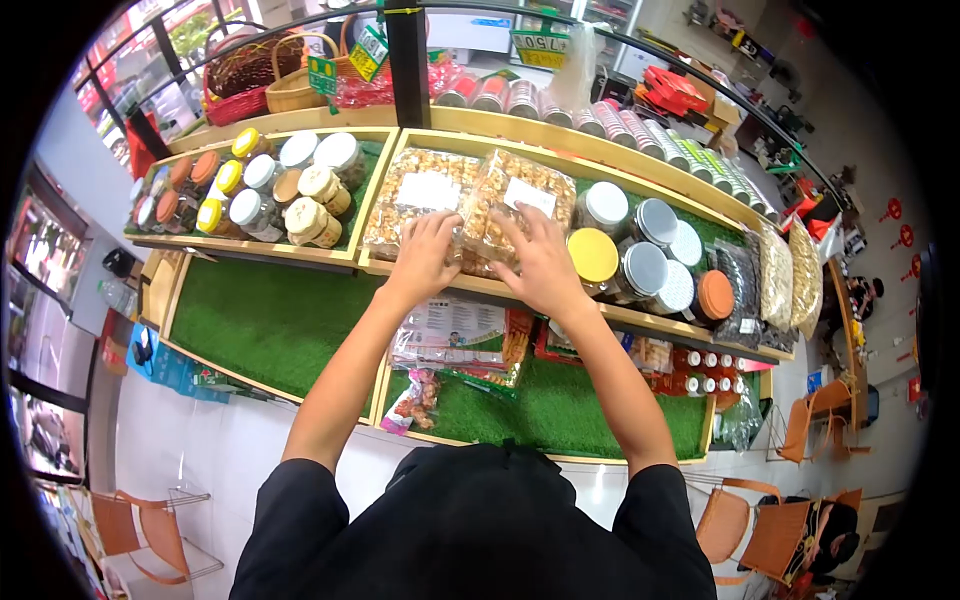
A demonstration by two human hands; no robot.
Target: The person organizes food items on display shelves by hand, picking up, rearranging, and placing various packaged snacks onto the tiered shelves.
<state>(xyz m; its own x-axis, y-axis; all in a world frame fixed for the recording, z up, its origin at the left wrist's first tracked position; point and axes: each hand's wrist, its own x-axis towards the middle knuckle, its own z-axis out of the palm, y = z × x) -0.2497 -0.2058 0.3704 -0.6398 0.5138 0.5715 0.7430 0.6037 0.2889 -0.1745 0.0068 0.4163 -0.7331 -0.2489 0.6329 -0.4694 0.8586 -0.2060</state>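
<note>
Two clear packs of nut-like, light brown pieces with white labels lie side by side in the upper wooden tray. My left hand (428, 252) rests on the near part of the left pack (392, 215), by the seam between the two, its fingers stretched forward. On the right pack (510, 170) lies my right hand (543, 262), fingers spread over its near right part and thumb toward its near edge. The right pack sits slightly askew, its left edge against or over the left pack. The undersides of both packs are hidden.
Lidded jars (655, 220) stand right of the packs, then dark and pale bags (775, 265). More jars (262, 175) fill the left tray. A lower green-lined shelf (270, 310) carries flat printed packets (450, 335). A black post (408, 70) rises behind; cans (610, 120) line the back.
</note>
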